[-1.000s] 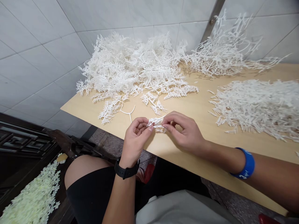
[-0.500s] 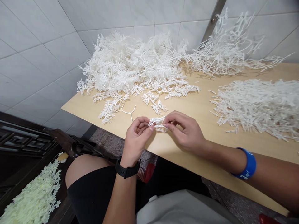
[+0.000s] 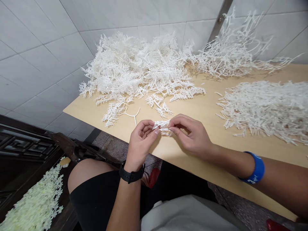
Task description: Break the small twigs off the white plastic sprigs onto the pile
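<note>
Between my two hands, over the table's near edge, is a small white plastic sprig [image 3: 162,124] with thin branching tips. My left hand [image 3: 143,136] pinches its left end between thumb and fingers. At the sprig's right end, the thumb and forefinger of my right hand [image 3: 190,134] are closed on it. Just beyond my hands lie a loose white sprig [image 3: 160,104] and a forked white stem [image 3: 131,115]. A large heap of white branched sprigs [image 3: 137,64] rises behind them against the wall.
Bare branching stems [image 3: 231,57] are piled at the back right of the wooden table [image 3: 204,106]. A heap of short white pieces [image 3: 269,109] spreads along the right side. Pale green blossoms [image 3: 36,199] lie at the lower left on a dark wooden seat. A tiled wall [image 3: 158,12] bounds the back.
Almost nothing differs. Both hands keep their grip on the white sprig, with only a very slight shift of the fingers.
</note>
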Tool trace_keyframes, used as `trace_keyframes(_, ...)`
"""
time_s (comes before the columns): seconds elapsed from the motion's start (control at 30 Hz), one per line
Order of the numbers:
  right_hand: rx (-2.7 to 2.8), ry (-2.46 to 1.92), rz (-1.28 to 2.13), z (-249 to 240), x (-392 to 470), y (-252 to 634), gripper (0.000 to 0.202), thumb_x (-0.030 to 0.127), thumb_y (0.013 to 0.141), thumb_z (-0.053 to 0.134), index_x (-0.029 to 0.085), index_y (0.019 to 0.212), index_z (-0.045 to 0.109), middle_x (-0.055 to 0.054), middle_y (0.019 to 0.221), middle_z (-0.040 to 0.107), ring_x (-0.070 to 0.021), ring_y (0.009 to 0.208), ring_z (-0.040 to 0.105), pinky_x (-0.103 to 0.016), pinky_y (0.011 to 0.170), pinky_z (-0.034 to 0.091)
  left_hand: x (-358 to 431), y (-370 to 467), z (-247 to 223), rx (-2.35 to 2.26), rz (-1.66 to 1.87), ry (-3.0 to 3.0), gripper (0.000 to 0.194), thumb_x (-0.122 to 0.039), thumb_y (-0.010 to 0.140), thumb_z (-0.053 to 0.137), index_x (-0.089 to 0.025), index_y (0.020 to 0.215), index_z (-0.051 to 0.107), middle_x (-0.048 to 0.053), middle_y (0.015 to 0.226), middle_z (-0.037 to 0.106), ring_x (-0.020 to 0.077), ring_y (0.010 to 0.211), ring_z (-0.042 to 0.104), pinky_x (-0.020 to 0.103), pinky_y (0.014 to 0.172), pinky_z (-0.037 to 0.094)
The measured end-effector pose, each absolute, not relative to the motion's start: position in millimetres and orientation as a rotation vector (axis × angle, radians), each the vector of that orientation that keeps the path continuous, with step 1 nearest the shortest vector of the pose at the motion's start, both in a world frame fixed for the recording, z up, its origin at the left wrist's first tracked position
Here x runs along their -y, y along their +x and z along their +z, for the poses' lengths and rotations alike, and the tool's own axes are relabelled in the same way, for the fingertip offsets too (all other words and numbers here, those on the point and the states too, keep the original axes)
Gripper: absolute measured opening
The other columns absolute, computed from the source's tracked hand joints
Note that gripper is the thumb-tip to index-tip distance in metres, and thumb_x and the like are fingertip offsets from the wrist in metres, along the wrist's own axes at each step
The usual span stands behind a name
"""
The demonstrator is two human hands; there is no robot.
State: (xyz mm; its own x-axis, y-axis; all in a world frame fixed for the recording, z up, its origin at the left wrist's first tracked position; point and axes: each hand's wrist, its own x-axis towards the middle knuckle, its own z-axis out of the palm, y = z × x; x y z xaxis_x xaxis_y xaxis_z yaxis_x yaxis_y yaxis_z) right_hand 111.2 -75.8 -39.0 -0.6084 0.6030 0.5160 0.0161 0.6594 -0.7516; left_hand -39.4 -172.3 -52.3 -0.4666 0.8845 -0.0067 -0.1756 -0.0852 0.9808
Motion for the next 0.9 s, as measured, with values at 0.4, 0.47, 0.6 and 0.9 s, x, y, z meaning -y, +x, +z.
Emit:
trace_keyframes(0.4,2.072,-0.477,0.943,-39.1,75.4,110.7,0.010,0.012,0.088,0.054,0.019,0.085,0.060,-0.004,0.082,0.063,-0.0154,0.073,0.059,-0.028,0.066,0.047,171.8,-39.2,-52.1,-1.360,1.669,0.819,0.025,-0.025,0.076,0.076,-0.020,0.096,0.063,0.001,0.092,0.067,0.0125,0.090,0.063,0.023,0.085,0.049)
trace_keyframes(0.47,2.071,-0.474,0.950,-39.0,75.6,110.6,0.010,0.012,0.088,0.054,0.019,0.085,0.060,-0.004,0.082,0.063,-0.0153,0.073,0.059,-0.027,0.066,0.047,171.8,-39.2,-51.9,-1.358,1.669,0.818,0.025,-0.025,0.077,0.076,-0.020,0.097,0.063,0.001,0.093,0.067,0.0124,0.090,0.063,0.023,0.084,0.049)
trace_keyframes(0.6,2.081,-0.481,0.954,-38.2,76.0,110.7,0.010,0.012,0.088,0.054,0.020,0.085,0.059,-0.004,0.082,0.063,-0.0158,0.074,0.058,-0.028,0.067,0.047,171.5,-39.0,-51.8,-1.368,1.671,0.816,0.025,-0.026,0.076,0.076,-0.020,0.097,0.063,0.002,0.093,0.067,0.0132,0.089,0.063,0.024,0.084,0.049)
trace_keyframes(0.9,2.098,-0.483,0.957,-37.8,75.1,111.0,0.009,0.014,0.089,0.054,0.020,0.085,0.059,-0.004,0.081,0.062,-0.0159,0.073,0.058,-0.028,0.066,0.047,171.1,-38.6,-52.1,-1.362,1.673,0.823,0.026,-0.025,0.076,0.076,-0.020,0.097,0.062,0.001,0.092,0.067,0.0129,0.088,0.063,0.023,0.083,0.049)
